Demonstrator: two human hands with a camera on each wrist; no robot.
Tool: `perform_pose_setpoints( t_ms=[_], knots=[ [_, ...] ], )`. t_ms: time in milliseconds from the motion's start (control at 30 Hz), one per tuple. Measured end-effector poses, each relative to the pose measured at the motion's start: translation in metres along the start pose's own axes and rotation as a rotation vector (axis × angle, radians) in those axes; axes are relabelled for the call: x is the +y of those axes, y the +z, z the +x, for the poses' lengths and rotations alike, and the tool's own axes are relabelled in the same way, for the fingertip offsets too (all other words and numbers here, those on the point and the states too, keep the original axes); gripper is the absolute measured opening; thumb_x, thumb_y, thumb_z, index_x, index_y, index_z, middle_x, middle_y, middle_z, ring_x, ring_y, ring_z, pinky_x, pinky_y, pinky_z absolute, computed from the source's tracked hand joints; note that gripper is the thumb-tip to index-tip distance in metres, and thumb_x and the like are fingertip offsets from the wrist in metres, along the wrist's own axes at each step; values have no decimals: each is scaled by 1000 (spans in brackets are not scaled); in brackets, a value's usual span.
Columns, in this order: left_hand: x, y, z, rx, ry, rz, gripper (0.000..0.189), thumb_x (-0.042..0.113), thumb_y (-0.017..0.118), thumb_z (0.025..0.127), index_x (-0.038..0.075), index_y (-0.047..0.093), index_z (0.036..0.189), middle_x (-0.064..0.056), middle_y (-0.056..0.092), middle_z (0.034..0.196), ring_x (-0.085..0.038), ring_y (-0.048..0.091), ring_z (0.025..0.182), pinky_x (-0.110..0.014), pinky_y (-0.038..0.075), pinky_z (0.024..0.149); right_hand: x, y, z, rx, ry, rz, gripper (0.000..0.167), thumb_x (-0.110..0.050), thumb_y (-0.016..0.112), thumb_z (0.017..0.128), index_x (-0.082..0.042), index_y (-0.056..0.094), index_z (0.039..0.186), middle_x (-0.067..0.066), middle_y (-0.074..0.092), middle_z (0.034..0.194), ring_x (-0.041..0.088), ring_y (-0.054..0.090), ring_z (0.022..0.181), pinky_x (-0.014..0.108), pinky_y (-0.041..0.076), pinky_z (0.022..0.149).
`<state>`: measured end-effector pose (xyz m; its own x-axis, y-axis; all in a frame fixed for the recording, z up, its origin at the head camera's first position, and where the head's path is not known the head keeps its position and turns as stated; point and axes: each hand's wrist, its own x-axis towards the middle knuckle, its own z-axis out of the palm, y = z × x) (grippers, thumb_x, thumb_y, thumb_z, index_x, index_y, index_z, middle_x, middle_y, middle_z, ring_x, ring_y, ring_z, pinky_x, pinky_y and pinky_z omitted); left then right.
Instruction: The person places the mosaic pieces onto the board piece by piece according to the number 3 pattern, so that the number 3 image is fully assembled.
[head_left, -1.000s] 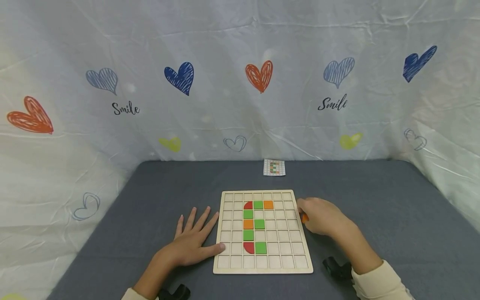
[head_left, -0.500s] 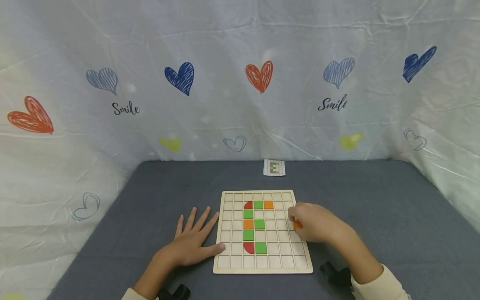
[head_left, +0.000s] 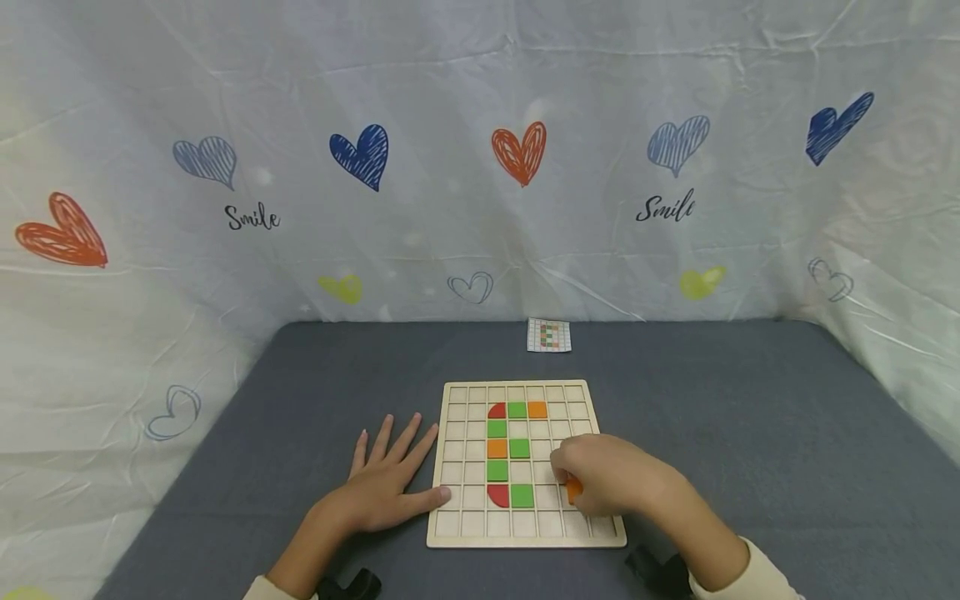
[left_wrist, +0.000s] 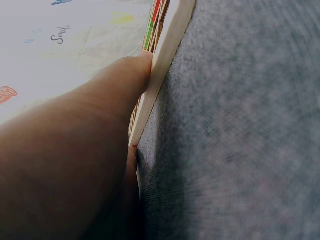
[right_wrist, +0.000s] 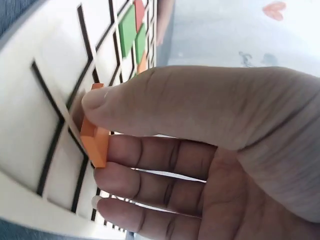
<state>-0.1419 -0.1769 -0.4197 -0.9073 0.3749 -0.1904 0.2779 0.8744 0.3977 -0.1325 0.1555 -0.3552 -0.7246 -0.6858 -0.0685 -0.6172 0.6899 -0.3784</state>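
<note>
My right hand (head_left: 615, 475) is over the right part of a wooden grid board (head_left: 471, 523), pinching an orange square tile (right_wrist: 97, 142) between thumb and fingers. In the right wrist view the tile stands tilted close to the grid lines. My left hand (head_left: 382, 492) lies spread at the board's left edge, its thumb (left_wrist: 137, 67) on the rim and the other fingers on the table. Set in the board are green tiles (head_left: 497, 471), orange tiles (head_left: 497, 448) and red rounded tiles (head_left: 497, 496), forming a column with short rows to its right.
A small printed card (head_left: 549, 335) with a coloured grid pattern lies at the back of the grey table (head_left: 375, 358). Behind it hangs a pale curtain (head_left: 585, 225) with hearts. Black wrist devices (head_left: 660, 573) sit beneath both wrists.
My right hand has moved from beside the board's right edge leftward and nearer to me, over the lower right cells, carrying the orange tile. The left hand has stayed in place.
</note>
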Motion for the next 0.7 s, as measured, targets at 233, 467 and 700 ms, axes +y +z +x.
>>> perform_pose_setpoints(
  t_ms=[233, 467, 700],
  knots=[
    [3, -2, -1, 0, -1, -2, 96, 81, 48, 87, 27, 20, 162, -1, 4, 168, -36, -13, 150, -65, -14, 111, -6, 8, 8, 41, -76, -28, 30, 9, 69, 71, -17, 54, 69, -10, 40, 66, 7, 36, 61, 23, 33, 53],
    [6, -5, -4, 2, 16, -25, 94, 76, 51, 89, 23, 25, 162, -8, 9, 168, -40, -11, 150, -68, -14, 109, -11, 17, 15, 70, -126, -19, 24, 2, 79, 77, -15, 62, 76, -11, 45, 73, 6, 40, 65, 22, 39, 59],
    [5, -5, -4, -9, 8, -38, 93, 76, 50, 89, 23, 24, 162, -8, 9, 168, -40, -11, 150, -68, -15, 109, -11, 19, 18, 67, -124, -11, 26, 1, 82, 76, -15, 61, 75, -11, 47, 73, 7, 42, 67, 22, 41, 62]
  ],
)
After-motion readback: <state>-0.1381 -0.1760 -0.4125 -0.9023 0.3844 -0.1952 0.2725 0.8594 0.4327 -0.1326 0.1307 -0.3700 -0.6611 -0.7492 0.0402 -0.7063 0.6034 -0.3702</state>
